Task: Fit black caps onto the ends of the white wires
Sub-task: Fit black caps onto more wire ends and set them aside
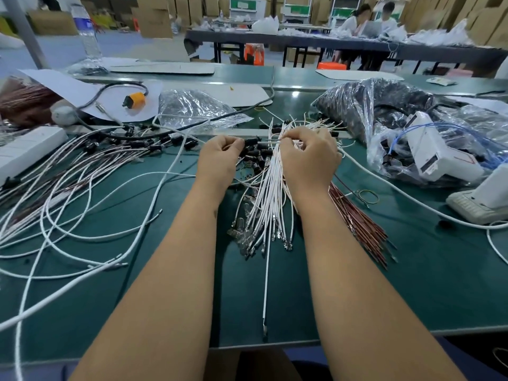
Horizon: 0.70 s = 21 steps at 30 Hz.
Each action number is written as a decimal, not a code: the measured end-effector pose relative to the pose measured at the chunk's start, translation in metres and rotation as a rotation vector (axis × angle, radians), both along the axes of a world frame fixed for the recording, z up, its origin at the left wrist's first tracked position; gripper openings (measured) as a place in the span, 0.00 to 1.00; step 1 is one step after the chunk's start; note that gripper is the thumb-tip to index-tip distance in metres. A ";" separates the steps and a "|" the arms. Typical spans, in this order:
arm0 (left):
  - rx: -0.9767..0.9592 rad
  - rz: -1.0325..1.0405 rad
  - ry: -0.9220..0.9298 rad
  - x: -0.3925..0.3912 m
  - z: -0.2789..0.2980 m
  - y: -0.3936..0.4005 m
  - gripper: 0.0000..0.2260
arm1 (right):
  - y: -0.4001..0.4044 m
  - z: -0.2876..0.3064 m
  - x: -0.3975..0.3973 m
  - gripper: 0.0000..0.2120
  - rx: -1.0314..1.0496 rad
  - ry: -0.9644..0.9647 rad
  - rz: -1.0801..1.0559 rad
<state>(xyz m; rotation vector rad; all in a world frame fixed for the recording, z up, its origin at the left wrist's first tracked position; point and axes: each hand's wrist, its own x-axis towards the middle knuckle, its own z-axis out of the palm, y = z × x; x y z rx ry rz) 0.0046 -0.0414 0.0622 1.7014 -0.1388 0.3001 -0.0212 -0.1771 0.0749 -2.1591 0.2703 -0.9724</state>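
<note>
Two hands curled: left (220, 156) pinching black cap (251, 141), right (309, 158) white wire (275, 140).

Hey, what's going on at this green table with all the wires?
A person is fitting black caps onto white wires at a green table. The left hand pinches a black cap, and the right hand pinches the end of one white wire pointed at it; cap and wire tip are not yet joined. A bundle of white wires lies under the right hand, loose caps sit between the hands, and wires already capped spread to the left.
</note>
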 end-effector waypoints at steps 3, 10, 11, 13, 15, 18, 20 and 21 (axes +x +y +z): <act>-0.029 -0.040 -0.011 -0.003 0.002 0.001 0.07 | 0.000 0.000 -0.002 0.05 0.010 0.033 0.053; -0.037 -0.077 0.021 -0.002 0.003 0.003 0.05 | 0.004 0.002 -0.005 0.05 0.077 0.031 0.130; -0.041 -0.077 0.024 -0.002 0.003 0.004 0.05 | 0.003 0.003 -0.005 0.05 0.112 0.020 0.125; -0.037 -0.079 0.025 -0.002 0.003 0.004 0.05 | 0.002 0.004 -0.006 0.05 0.154 0.015 0.126; -0.042 -0.075 0.018 -0.003 0.003 0.004 0.05 | 0.003 0.005 -0.007 0.05 0.152 0.031 0.139; -0.065 -0.061 0.013 -0.003 0.004 0.006 0.05 | 0.004 0.005 -0.008 0.05 0.131 0.043 0.151; -0.062 -0.067 0.012 -0.004 0.004 0.007 0.05 | 0.002 0.004 -0.007 0.05 0.113 0.037 0.138; -0.051 -0.073 0.011 -0.004 0.004 0.007 0.05 | 0.002 0.004 -0.006 0.05 0.090 0.036 0.136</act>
